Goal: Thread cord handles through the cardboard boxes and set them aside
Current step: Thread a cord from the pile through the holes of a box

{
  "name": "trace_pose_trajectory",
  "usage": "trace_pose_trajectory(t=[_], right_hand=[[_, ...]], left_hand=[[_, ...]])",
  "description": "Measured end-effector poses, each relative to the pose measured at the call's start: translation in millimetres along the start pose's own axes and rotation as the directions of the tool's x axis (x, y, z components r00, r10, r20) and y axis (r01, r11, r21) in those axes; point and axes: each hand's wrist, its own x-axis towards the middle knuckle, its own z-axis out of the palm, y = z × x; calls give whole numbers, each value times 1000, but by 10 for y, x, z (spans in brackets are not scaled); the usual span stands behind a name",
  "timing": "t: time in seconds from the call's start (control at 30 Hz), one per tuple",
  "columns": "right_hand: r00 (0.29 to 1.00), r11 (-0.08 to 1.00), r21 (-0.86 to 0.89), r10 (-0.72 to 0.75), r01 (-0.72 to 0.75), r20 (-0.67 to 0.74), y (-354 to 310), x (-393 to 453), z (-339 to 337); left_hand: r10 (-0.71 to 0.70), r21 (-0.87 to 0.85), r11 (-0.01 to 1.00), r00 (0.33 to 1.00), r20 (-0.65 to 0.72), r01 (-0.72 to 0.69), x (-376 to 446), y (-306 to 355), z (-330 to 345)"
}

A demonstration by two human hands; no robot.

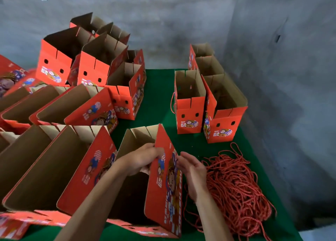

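An open red cardboard box (163,195) with printed cartoon art stands in front of me on the green table (156,95). My left hand (143,159) reaches inside it, fingers curled against the inner face of its right wall. My right hand (192,169) is at the outer face of that wall, fingers bent toward it; a red cord (185,204) trails down from below this hand. Whether either hand pinches the cord end is hidden. A heap of red cord handles (236,186) lies to the right.
Several open red boxes (76,159) crowd the left side, more stacked at the back left (91,66). A row of boxes (209,102) stands at the back right, the nearest left one with a cord loop. Grey concrete walls enclose the table's far and right edges.
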Motion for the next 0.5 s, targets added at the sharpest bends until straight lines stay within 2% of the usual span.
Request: trace_pose_trajectory(t=[0.1,0.3,0.5], right_hand=[[997,995,-68,-75,75,0,23,15,52],[996,973,-214,-87,83,-5,81,102,141],[989,972,-210,-124,103,-87,198,90,225]], left_hand=[[-48,-56,997,998,-38,46,31,-43,-1],[-91,-101,991,995,-51,86,20,-88,35],[-115,-144,984,990,-84,102,11,-97,34]])
